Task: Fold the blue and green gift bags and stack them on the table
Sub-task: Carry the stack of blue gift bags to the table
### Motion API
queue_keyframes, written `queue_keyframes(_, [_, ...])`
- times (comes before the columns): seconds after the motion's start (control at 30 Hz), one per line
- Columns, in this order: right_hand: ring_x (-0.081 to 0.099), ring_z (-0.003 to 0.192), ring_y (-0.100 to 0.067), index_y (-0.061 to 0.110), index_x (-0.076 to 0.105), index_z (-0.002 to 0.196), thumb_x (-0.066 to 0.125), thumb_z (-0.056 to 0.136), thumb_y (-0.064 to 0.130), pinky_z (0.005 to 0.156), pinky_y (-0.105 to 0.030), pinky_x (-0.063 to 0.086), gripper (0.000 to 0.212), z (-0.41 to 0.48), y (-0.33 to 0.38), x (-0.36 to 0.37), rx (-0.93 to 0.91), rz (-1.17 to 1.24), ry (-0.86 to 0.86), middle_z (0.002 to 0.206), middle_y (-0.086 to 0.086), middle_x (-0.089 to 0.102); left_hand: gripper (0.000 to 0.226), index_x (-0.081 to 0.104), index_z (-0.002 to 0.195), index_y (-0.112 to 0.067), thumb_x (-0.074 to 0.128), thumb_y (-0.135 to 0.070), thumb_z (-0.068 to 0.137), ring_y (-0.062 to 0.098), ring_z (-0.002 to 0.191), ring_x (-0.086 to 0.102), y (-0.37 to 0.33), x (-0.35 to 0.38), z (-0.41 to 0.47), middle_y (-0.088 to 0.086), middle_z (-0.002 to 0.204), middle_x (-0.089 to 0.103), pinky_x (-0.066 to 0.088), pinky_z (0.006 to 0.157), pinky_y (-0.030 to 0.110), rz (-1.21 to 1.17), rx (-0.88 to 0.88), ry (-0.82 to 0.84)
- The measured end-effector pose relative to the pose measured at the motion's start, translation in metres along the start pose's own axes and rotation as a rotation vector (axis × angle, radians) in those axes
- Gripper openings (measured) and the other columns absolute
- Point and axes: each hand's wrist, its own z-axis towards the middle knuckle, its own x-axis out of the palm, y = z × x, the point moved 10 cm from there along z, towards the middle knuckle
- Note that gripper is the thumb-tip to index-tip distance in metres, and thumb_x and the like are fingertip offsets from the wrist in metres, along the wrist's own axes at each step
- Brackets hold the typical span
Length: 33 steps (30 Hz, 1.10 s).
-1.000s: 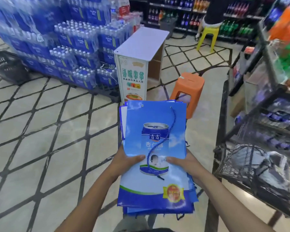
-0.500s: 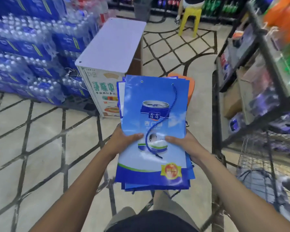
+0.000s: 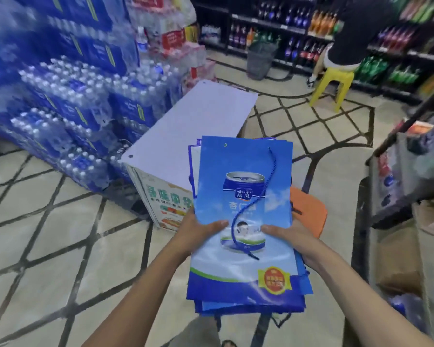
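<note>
Gift bags (image 3: 241, 201): light, slick, floppy stack

Bags are lying flat in mid-air, near the bench (image 3: 198, 126). Left hand (image 3: 198, 231) and right hand (image 3: 288, 234) are pinching both side edges, fingers clamping the stack. Probably sliding easily; best gripped mid-edge.

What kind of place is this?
Most likely a small grocery store: stacked packs of bottled water, shelves of drink bottles at the back, and a goods rack on the right.
</note>
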Motion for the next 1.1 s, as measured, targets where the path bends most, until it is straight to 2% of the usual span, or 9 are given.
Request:
queue_keyframes(0.1, [0.074, 0.105, -0.032, 0.019, 0.065, 0.131, 0.085, 0.081, 0.023, 0.097, -0.055, 0.056, 0.054, 0.074, 0.042, 0.0, 0.008, -0.044, 0.07, 0.117, -0.007, 0.076, 0.037, 0.07, 0.116, -0.024, 0.085, -0.016, 0.084, -0.001, 0.086, 0.073, -0.016, -0.025, 0.062, -0.02, 0.095, 0.077, 0.054, 0.065, 0.013, -0.028, -0.002, -0.073])
queue_keyframes(0.23, [0.074, 0.104, -0.031, 0.02, 0.067, 0.129, 0.093, 0.071, 0.032, 0.091, -0.048, 0.059, 0.064, 0.168, 0.1, 0.015, 0.004, -0.115, 0.152, 0.118, -0.007, 0.076, 0.039, 0.071, 0.116, -0.022, 0.089, -0.021, 0.081, 0.003, 0.089, 0.074, -0.037, -0.068, 0.14, -0.012, 0.102, 0.077, 0.055, 0.067, 0.015, -0.072, 0.004, -0.156])
queue_keyframes(0.33, [0.076, 0.098, -0.029, 0.016, 0.068, 0.126, 0.089, 0.073, 0.027, 0.081, -0.04, 0.061, 0.058, 0.229, 0.141, 0.028, 0.007, -0.177, 0.189, 0.111, -0.007, 0.078, 0.052, 0.07, 0.121, -0.023, 0.089, -0.036, 0.074, 0.011, 0.098, 0.075, -0.051, -0.098, 0.184, -0.008, 0.111, 0.078, 0.06, 0.077, 0.025, -0.122, -0.001, -0.206])
queue_keyframes(0.57, [0.075, 0.096, -0.035, 0.017, 0.07, 0.121, 0.091, 0.075, 0.032, 0.084, -0.046, 0.061, 0.052, 0.352, 0.215, 0.096, 0.065, -0.367, 0.384, 0.108, -0.011, 0.078, 0.027, 0.073, 0.11, -0.02, 0.084, -0.018, 0.085, 0.015, 0.092, 0.077, -0.048, -0.178, 0.243, -0.003, 0.105, 0.079, 0.063, 0.081, 0.032, -0.304, -0.085, -0.438])
queue_keyframes(0.67, [0.074, 0.099, -0.036, 0.014, 0.069, 0.124, 0.084, 0.083, 0.027, 0.082, -0.044, 0.061, 0.046, 0.408, 0.222, 0.139, 0.108, -0.449, 0.491, 0.11, -0.013, 0.077, 0.043, 0.073, 0.114, -0.02, 0.092, -0.028, 0.076, 0.021, 0.096, 0.077, -0.029, -0.212, 0.255, -0.001, 0.107, 0.079, 0.062, 0.086, 0.041, -0.395, -0.117, -0.564])
queue_keyframes(0.73, [0.075, 0.096, -0.035, 0.011, 0.068, 0.124, 0.082, 0.085, 0.026, 0.079, -0.042, 0.061, 0.044, 0.442, 0.22, 0.17, 0.139, -0.506, 0.571, 0.108, -0.015, 0.077, 0.042, 0.073, 0.116, -0.019, 0.091, -0.025, 0.078, 0.023, 0.098, 0.076, -0.014, -0.232, 0.26, 0.0, 0.108, 0.079, 0.062, 0.087, 0.042, -0.449, -0.141, -0.659])
queue_keyframes(0.97, [0.076, 0.087, -0.03, 0.008, 0.071, 0.121, 0.082, 0.085, 0.023, 0.066, -0.033, 0.059, 0.041, 0.532, 0.189, 0.255, 0.256, -0.636, 0.846, 0.106, -0.014, 0.078, 0.041, 0.068, 0.123, -0.023, 0.084, -0.02, 0.086, 0.007, 0.094, 0.075, 0.044, -0.27, 0.275, -0.005, 0.115, 0.076, 0.058, 0.07, 0.02, -0.496, -0.255, -0.928])
queue_keyframes(1.03, [0.077, 0.087, -0.028, 0.01, 0.071, 0.121, 0.082, 0.086, 0.023, 0.064, -0.031, 0.059, 0.039, 0.545, 0.177, 0.265, 0.28, -0.663, 0.913, 0.105, -0.01, 0.078, 0.041, 0.068, 0.124, -0.023, 0.085, -0.022, 0.086, 0.008, 0.097, 0.074, 0.06, -0.267, 0.278, -0.003, 0.118, 0.076, 0.06, 0.077, 0.026, -0.506, -0.296, -0.965])
queue_keyframes(1.1, [0.077, 0.087, -0.026, 0.011, 0.071, 0.121, 0.082, 0.086, 0.021, 0.063, -0.03, 0.059, 0.038, 0.556, 0.164, 0.268, 0.311, -0.656, 0.945, 0.105, -0.009, 0.079, 0.052, 0.068, 0.126, -0.026, 0.089, -0.038, 0.079, 0.013, 0.103, 0.074, 0.073, -0.261, 0.279, -0.004, 0.12, 0.076, 0.061, 0.088, 0.036, -0.502, -0.351, -0.979])
